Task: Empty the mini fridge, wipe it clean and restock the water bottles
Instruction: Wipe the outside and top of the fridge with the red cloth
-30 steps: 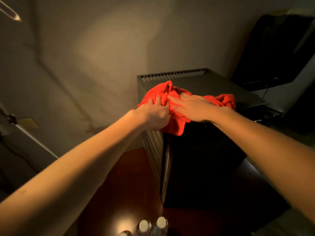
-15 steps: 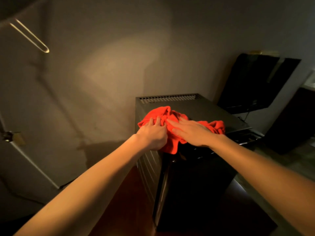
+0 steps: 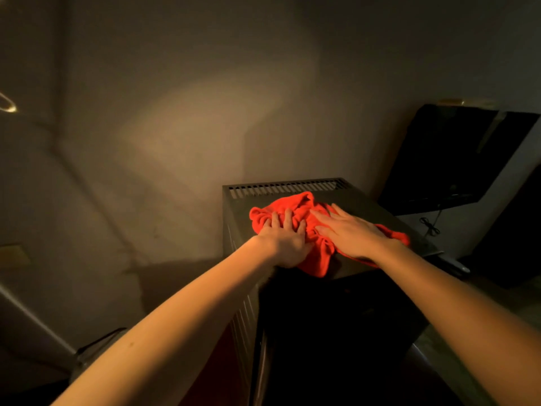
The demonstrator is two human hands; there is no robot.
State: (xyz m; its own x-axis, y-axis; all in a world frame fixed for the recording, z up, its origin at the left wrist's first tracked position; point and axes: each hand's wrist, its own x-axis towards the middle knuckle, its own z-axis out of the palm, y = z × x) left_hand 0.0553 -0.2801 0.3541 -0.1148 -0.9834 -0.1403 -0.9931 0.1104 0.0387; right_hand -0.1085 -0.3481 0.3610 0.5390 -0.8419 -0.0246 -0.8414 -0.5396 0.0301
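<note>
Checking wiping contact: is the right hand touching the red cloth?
Touching: the head view shows the right hand flat on the red cloth, fingers straight.

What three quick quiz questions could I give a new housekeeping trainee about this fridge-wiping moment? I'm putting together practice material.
1. True or false: the red cloth lies on top of the mini fridge.
2. Which hand lies flat on the cloth with straight fingers: the left hand or the right hand?
3. Multiple choice: the vent slots run along the top's (A) front edge, (B) back edge near the wall, (C) right side.

Key: 1 true; 2 right hand, while the left bunches the cloth in curled fingers; 3 B.
</note>
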